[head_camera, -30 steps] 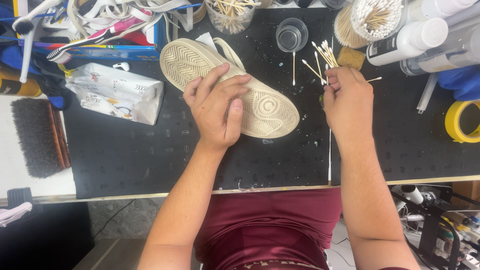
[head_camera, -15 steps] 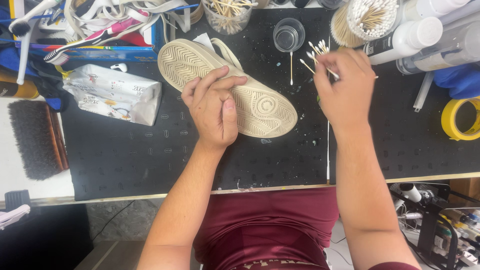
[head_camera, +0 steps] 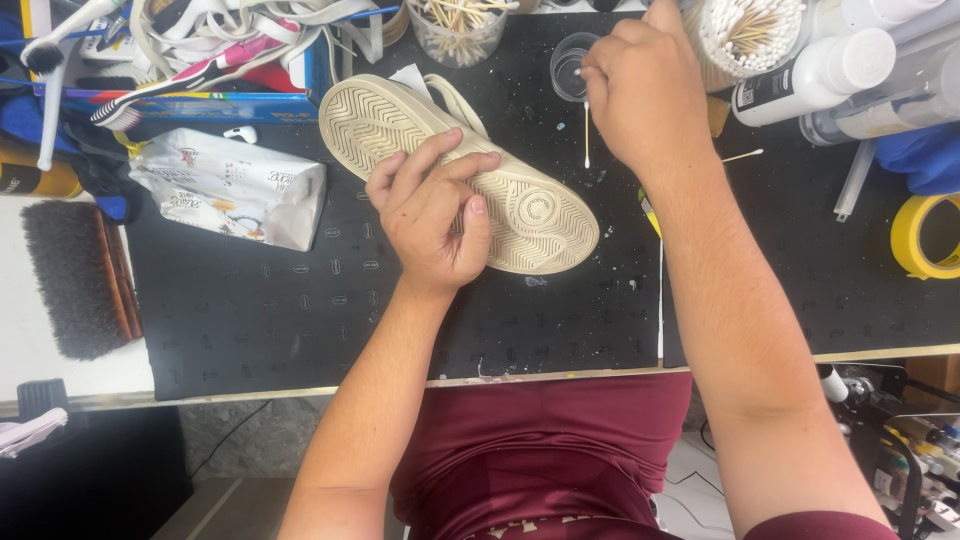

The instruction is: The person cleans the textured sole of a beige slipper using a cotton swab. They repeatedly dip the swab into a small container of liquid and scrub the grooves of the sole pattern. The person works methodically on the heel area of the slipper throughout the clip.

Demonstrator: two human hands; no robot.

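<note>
Shoe (head_camera: 470, 165) lies sole-up on the black mat (head_camera: 250, 320), my left hand (head_camera: 435, 215) flat on it, fingers spread, pinning not gripping. My right hand (head_camera: 645, 85) pinches a cotton swab (head_camera: 586, 135), tip hanging down beside the small clear cup (head_camera: 570, 68). Sole looks untouched by the swab yet; I'd judge cleaning barely begun. Wipes pack (head_camera: 230, 185) to the left.

A cream sole (head_camera: 470, 170) is seen, ridged in a zigzag tread with a round mark at the heel. The mat (head_camera: 300, 310) beneath is black — flecked with pale spots. A white swab (head_camera: 586, 130) is shown, a yellow tape roll (head_camera: 912, 235), a dark-bristled brush (head_camera: 70, 265) and a white pack (head_camera: 225, 185) printed in grey and yellow — maroon cloth (head_camera: 540, 450) below.
</note>
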